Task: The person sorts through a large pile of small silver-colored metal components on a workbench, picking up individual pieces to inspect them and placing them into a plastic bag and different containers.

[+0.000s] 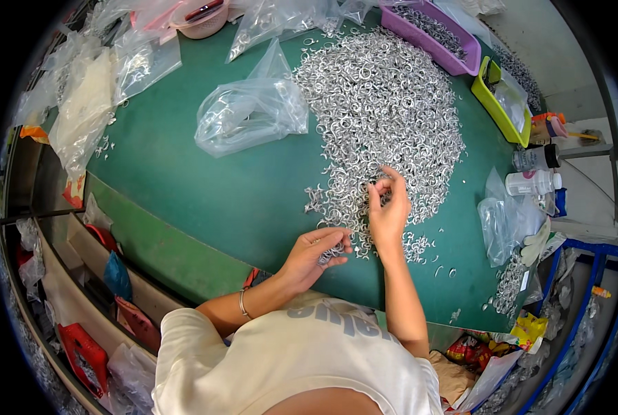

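Note:
A broad heap of small silver metal rings (pixel 392 104), some looking like open crescents, spreads over the green table. My left hand (pixel 310 257) is at the heap's near-left edge, fingers curled around a cluster of metal rings (pixel 331 254). Over the near part of the heap is my right hand (pixel 390 211), its thumb and index finger apart and the other fingers bent. Rings show in the gap between them; whether any lie in the palm is hidden. A clear plastic bag (pixel 250 117) lies crumpled left of the heap.
A purple basket (pixel 433 31) of metal pieces and a lime-green basket (pixel 499 104) stand at the far right. Bottles (pixel 530 182) line the right edge, near another clear bag (pixel 497 218). More bags (pixel 84 104) crowd the far left. Open drawers (pixel 115 277) sit below the left edge.

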Tool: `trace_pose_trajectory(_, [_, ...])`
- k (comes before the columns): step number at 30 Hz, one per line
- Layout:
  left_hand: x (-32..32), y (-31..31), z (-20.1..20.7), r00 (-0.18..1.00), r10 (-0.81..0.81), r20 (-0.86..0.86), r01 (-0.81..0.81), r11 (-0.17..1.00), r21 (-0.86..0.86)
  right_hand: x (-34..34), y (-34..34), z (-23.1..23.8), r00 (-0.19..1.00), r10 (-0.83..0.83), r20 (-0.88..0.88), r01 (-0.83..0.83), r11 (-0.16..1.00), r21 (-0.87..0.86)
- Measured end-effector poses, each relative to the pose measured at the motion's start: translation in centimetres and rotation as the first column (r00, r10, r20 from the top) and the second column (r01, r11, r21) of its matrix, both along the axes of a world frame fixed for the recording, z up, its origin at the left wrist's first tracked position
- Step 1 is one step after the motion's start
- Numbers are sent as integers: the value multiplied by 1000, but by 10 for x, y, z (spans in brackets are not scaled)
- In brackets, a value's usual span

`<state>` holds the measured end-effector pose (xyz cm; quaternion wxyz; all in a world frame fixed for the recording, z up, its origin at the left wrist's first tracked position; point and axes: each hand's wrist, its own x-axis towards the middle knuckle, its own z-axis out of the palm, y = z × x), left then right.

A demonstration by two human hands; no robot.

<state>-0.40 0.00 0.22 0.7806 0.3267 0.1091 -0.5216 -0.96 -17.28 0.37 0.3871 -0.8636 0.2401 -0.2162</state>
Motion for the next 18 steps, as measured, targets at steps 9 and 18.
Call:
trace_pose_trajectory(9, [-2, -2, -3, 999, -51, -3, 51, 999, -11, 5, 1, -8, 996, 73, -44, -84, 930, -357])
trace_pose_trajectory(18, [-1, -6, 11, 984, 175, -42, -174, 984, 24, -18, 10, 24, 972, 222, 74, -226, 812, 537])
